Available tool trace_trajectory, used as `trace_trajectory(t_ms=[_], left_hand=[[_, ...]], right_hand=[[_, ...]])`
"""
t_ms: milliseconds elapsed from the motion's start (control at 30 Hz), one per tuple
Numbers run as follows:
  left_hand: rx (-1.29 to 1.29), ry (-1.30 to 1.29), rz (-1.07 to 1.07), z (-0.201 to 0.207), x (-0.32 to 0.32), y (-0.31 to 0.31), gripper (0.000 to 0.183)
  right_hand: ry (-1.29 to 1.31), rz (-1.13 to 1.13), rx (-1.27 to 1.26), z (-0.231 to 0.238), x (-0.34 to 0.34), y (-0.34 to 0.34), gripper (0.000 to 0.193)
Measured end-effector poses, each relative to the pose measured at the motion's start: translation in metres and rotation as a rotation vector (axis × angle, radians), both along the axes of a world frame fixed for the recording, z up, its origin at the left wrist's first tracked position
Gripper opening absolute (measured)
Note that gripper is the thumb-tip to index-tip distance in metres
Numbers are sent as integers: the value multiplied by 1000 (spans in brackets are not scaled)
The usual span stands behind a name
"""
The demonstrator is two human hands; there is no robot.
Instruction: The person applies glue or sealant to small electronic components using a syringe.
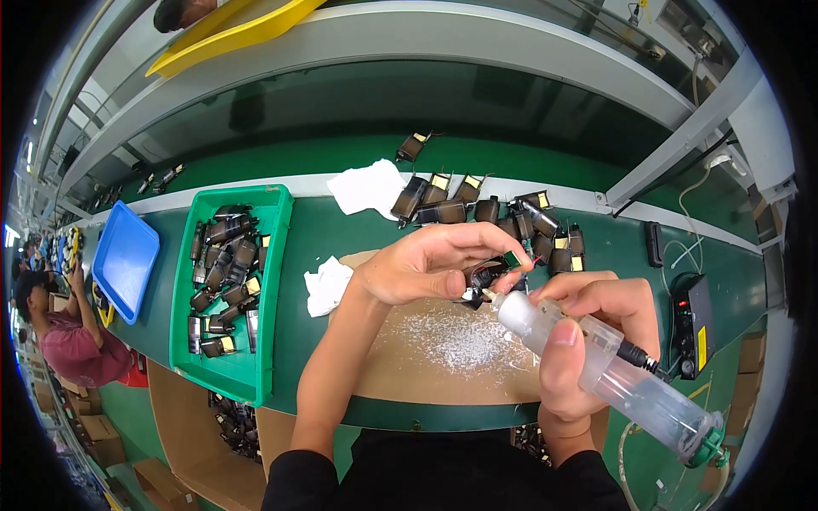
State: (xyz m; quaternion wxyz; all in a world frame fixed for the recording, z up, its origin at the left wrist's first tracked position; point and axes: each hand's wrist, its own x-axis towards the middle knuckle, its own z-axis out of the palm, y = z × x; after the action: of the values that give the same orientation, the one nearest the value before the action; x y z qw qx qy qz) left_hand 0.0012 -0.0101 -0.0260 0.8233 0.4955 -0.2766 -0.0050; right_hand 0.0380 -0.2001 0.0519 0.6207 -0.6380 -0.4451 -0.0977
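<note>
My left hand (413, 264) grips a small dark device (483, 274) with thin wires and a bit of green board, partly hidden by its fingers. Wrapped round a clear dispensing syringe (626, 387) is my right hand (579, 328). The syringe has pale contents, a green cap and a black cable along its side. Its narrow tip points at the device, at or very near it; I cannot tell whether they touch. Beneath both hands lies a brown cardboard sheet (383, 358) strewn with white crumbs (467, 341).
A green tray (277, 298) holds several dark devices, with a blue tray (126, 262) beyond it. More devices (443, 210) lie behind my hands, beside white cloths (366, 187). At right stands a black control box (692, 324). Another person (81, 336) works at far left.
</note>
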Motion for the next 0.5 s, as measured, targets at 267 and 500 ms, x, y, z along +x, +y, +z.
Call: trace_trajectory(t_ms=[267,500], left_hand=[[27,100,62,7,-6,1,73],[-34,42,58,7,-5,-3,69]], right_hand=[[25,6,-8,0,-2,0,22],[40,15,10,-2,-2,0,21]])
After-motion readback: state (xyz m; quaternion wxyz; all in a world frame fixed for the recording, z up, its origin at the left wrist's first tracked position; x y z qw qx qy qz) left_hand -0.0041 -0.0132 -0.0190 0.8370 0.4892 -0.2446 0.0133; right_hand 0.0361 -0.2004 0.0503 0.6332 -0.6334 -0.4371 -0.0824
